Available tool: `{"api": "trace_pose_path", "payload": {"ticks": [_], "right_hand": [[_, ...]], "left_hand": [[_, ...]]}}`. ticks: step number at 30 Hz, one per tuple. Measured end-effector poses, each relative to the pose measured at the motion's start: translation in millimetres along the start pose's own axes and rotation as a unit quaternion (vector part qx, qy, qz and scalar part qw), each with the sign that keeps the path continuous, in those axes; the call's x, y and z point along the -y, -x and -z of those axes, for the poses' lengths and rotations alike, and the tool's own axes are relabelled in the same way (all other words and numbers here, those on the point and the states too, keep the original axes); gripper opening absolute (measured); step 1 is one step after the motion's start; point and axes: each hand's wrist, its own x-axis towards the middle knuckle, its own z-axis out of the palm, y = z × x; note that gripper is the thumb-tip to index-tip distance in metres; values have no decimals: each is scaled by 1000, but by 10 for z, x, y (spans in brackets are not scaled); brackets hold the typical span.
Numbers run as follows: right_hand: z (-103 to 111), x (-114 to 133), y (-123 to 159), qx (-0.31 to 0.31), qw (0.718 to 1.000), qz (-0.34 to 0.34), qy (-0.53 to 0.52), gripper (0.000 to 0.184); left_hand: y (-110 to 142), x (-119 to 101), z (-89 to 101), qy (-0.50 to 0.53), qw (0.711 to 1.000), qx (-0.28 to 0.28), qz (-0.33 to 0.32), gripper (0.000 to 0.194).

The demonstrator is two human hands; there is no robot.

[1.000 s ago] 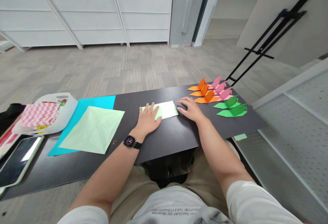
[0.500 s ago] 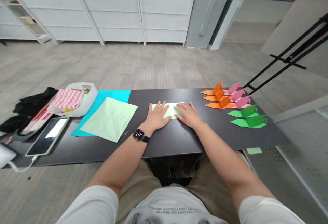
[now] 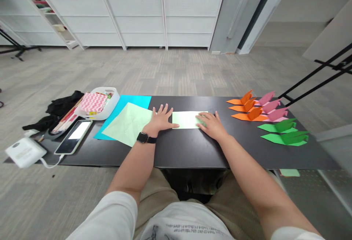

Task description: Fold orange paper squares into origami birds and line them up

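Note:
A pale green sheet of paper, folded into a strip (image 3: 187,120), lies flat on the dark table in front of me. My right hand (image 3: 211,123) rests on the strip's right end, fingers stretched out. With its fingers spread, my left hand (image 3: 160,118) is at the left end, the thumb at the paper's edge and the other fingers beyond it over the table. Left of that hand lies an unfolded, creased light green sheet (image 3: 126,122), partly on a bright blue sheet (image 3: 137,101).
Folded paper birds stand at the right: orange (image 3: 247,114), pink (image 3: 276,114) and green (image 3: 286,138). At the left are a white basket (image 3: 111,106), a phone (image 3: 73,139) with a cable, a white charger (image 3: 26,152) and black cloth (image 3: 63,104). The dark table's front edge (image 3: 189,167) is near my lap.
My left hand has slid left off the paper strip, its fingers spreading wider. My right hand stays on the right end. The whole view has shifted, showing more of the left side.

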Motion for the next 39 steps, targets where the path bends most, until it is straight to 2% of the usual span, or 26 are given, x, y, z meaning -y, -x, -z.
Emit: {"api": "trace_pose_path", "payload": {"ticks": [3,5,7,8,10,12,15,19,23,26,29,34,36,39], "right_hand": [[-7,2,-4,0,1000,1,-3,42],[-10,5,-8,-1,1000,1,-3,41],[-10,11,-11,-2,1000,1,-3,42],[-9,15,-11,-2,1000,1,-2,41],[-3,23,-11,-1,1000,0,-2,41],[4,29,-10,0,1000,-3,-4,41],[10,27,-7,1,1000,-7,-9,41],[7,8,-5,-4,1000,-9,-16,41],[26,-29,7,-26,998,-16,-53,39],[70,-101,34,-70,994,-36,-79,36],[102,-209,68,-96,991,-37,-82,40],[77,-303,83,-83,992,-33,-91,49],[70,-288,72,-97,989,-33,-105,49],[77,-259,51,-151,976,-64,-143,46]], "left_hand": [[13,54,87,0,1000,-19,23,116],[29,-7,141,25,996,-80,15,107],[43,-151,159,69,985,-154,-34,90],[49,-243,148,92,978,-171,-78,79],[52,-427,86,126,966,-161,-157,69],[47,-558,-2,138,961,-115,-209,69],[29,-599,-98,120,970,-91,-188,69],[15,-519,-97,92,980,-95,-148,72],[10,-492,-64,82,981,-83,-153,73],[8,-481,-59,70,982,-68,-161,74],[26,-477,-42,66,980,-83,-170,67],[62,-639,3,121,957,-151,-215,49],[47,-734,-2,123,954,-148,-230,44],[13,-820,-27,104,958,-136,-228,34]]}}
